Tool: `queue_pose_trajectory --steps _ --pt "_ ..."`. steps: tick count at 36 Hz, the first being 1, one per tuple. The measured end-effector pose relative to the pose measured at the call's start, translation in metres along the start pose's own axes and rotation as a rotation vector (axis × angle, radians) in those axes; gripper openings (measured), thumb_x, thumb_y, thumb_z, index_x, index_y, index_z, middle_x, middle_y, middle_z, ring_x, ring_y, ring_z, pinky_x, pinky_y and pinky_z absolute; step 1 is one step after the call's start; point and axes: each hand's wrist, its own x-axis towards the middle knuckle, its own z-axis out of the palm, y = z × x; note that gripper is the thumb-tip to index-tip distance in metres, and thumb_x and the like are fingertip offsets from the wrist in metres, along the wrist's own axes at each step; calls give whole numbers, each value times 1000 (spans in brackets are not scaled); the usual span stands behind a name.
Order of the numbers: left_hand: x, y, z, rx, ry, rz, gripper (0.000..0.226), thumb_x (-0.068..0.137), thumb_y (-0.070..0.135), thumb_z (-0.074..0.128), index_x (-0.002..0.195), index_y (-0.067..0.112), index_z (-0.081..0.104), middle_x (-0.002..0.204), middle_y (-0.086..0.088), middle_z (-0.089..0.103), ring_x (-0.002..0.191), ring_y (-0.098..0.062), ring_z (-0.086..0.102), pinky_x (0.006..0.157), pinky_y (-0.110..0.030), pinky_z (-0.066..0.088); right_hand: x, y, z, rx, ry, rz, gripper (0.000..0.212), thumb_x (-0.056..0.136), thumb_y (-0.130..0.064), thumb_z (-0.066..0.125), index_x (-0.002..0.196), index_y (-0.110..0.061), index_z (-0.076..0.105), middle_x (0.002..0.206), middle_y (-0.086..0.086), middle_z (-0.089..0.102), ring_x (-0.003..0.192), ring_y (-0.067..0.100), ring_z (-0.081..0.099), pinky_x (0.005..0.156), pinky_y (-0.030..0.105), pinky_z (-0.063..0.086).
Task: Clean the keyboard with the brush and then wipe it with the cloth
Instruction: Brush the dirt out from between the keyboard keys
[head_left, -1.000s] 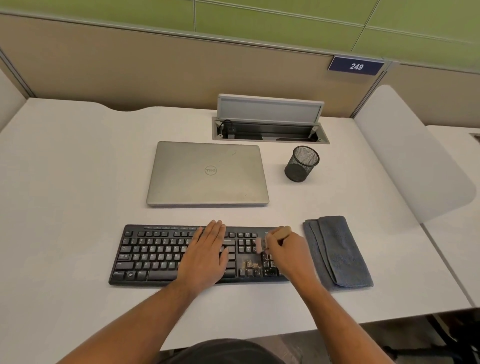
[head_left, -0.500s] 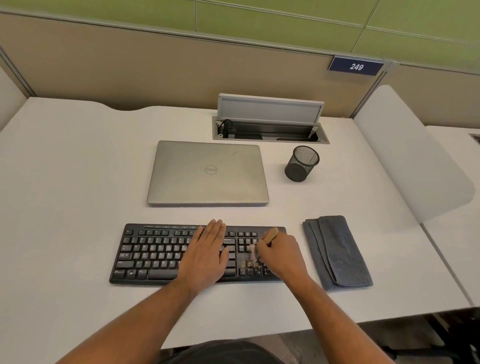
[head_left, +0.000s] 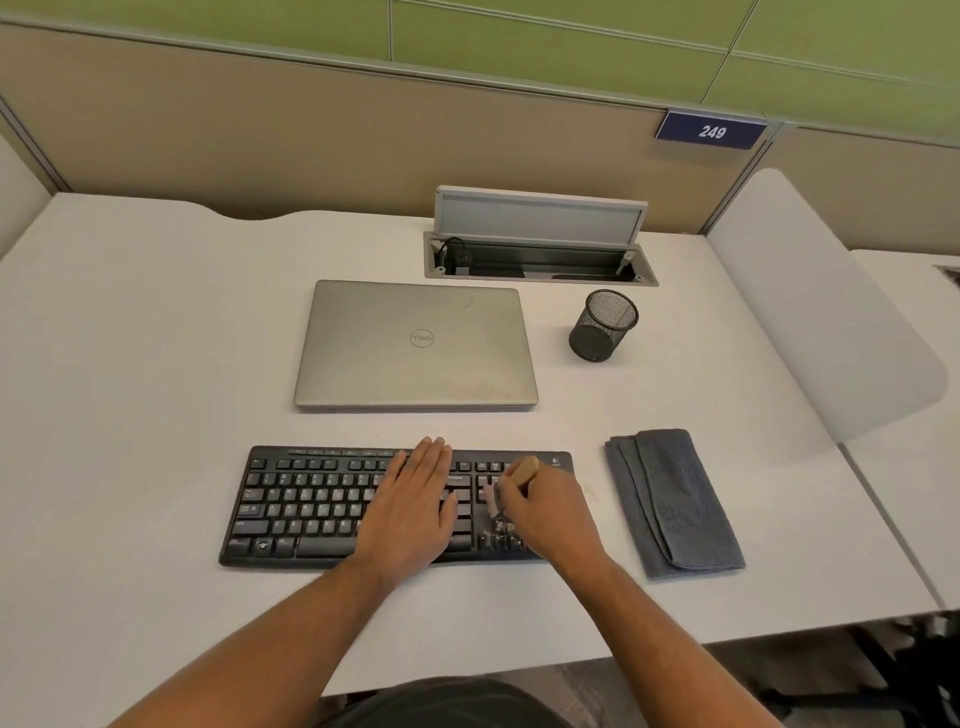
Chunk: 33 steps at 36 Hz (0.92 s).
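A black keyboard (head_left: 311, 504) lies on the white desk near the front edge. My left hand (head_left: 415, 509) rests flat on its middle keys with straight fingers. My right hand (head_left: 550, 514) grips a small brush (head_left: 522, 470) with a wooden handle over the keyboard's right end; the handle tip sticks out above my fingers and the bristles touch the keys by the number pad. A folded grey cloth (head_left: 675, 504) lies on the desk just right of the keyboard, untouched.
A closed silver laptop (head_left: 415, 345) sits behind the keyboard. A black mesh pen cup (head_left: 602, 325) stands to its right. An open cable box (head_left: 540, 260) is set into the desk at the back. A white divider panel (head_left: 821, 312) borders the right side.
My right hand with the brush has shifted slightly left and back along the keyboard's right end. My left hand has stayed flat on the keys.
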Motion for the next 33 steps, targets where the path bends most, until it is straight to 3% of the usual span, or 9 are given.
queue_pose_trajectory --steps 3,6,11,17,22,25,27,30,33 --pt "0 0 0 -1 1 -1 67 104 47 16 162 16 10 170 0 8 156 -14 1 128 -43 8 2 5 2 -82 -65 -14 27 99 -25 53 78 -13 67 68 -5 66 63 11 63 61 32 54" --pt "0 0 -1 4 -10 4 67 103 47 14 163 17 6 170 0 4 156 -14 -2 128 -42 4 7 4 -4 -63 -86 -32 27 98 -26 55 79 -15 72 67 -4 68 59 9 61 60 30 51" --pt "0 0 -1 11 -11 5 68 103 48 15 163 17 6 170 0 4 156 -14 -1 128 -42 4 16 2 -21 -69 -283 -110 12 98 -33 68 96 -28 78 90 -12 75 83 3 67 77 27 54" --pt "1 -1 -1 10 -3 3 67 103 47 17 162 16 11 170 -1 9 156 -15 3 128 -43 7 33 4 -48 -214 -410 -112 19 96 -26 73 80 -36 71 104 -12 76 95 8 67 88 32 53" --pt "1 0 -2 8 -11 8 67 103 48 14 163 17 7 170 0 6 156 -14 0 128 -42 5 32 -2 -34 -96 -400 -152 8 95 -28 73 92 -32 79 99 -16 75 91 3 67 88 32 56" --pt "1 0 -1 4 -18 4 67 104 48 15 163 17 6 170 0 4 156 -14 -2 128 -42 5 32 3 -30 -103 -409 -112 16 96 -33 72 80 -37 74 95 -14 76 88 7 69 87 36 58" --pt "2 -1 0 4 -12 0 67 104 48 16 163 17 7 170 1 5 156 -13 -1 128 -42 4 33 7 -35 -124 -386 -56 10 95 -34 71 86 -31 74 92 -9 76 88 10 70 84 38 59" --pt "1 -1 0 6 -10 1 67 104 48 18 162 17 8 170 0 6 156 -13 0 128 -42 5 32 10 -41 -112 -285 -11 16 97 -29 63 89 -19 72 81 -2 75 75 13 71 71 35 59" --pt "2 -1 0 14 -8 0 67 104 48 17 162 17 8 170 0 6 156 -14 1 128 -43 5 23 11 -35 -19 -104 29 26 99 -25 56 79 -21 73 73 -4 74 64 4 69 60 26 57"
